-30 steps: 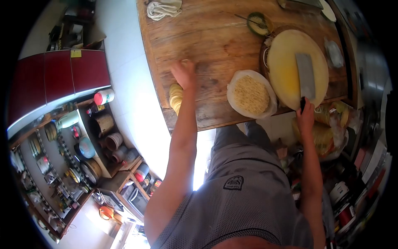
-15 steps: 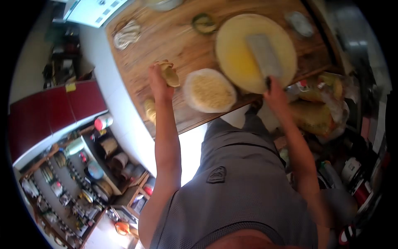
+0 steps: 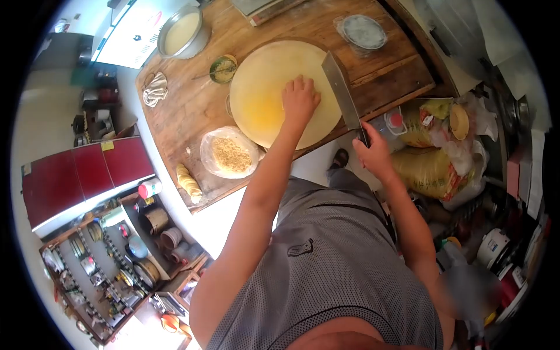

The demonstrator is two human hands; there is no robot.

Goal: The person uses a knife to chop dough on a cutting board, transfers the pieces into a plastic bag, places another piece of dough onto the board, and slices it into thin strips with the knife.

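Observation:
My left hand [image 3: 301, 102] is over the big round board [image 3: 256, 76], fingers pointing away from me; whatever lies under its palm is hidden. A yellow patch marks the board beside it. In my right hand [image 3: 373, 150] is the dark handle of a wide cleaver [image 3: 343, 90], its blade at the board's right edge. Left of the board, a bowl lined with clear plastic [image 3: 229, 153] holds pale crumbly stuff. A row of yellowish dough rounds [image 3: 188, 183] lies near the table's left corner.
On the wooden table [image 3: 201, 105] are a small bowl [image 3: 223, 69], a metal pot [image 3: 184, 33], a folded white cloth [image 3: 155, 90] and a plastic-wrapped dish [image 3: 364, 31]. Filled bags [image 3: 427, 172] stand below its right side. Shelves with dishes are at lower left.
My left hand has moved from the table's left side, where it held dough rounds, onto the board. The cleaver has been lifted from the board's middle to its right edge. The view has shifted.

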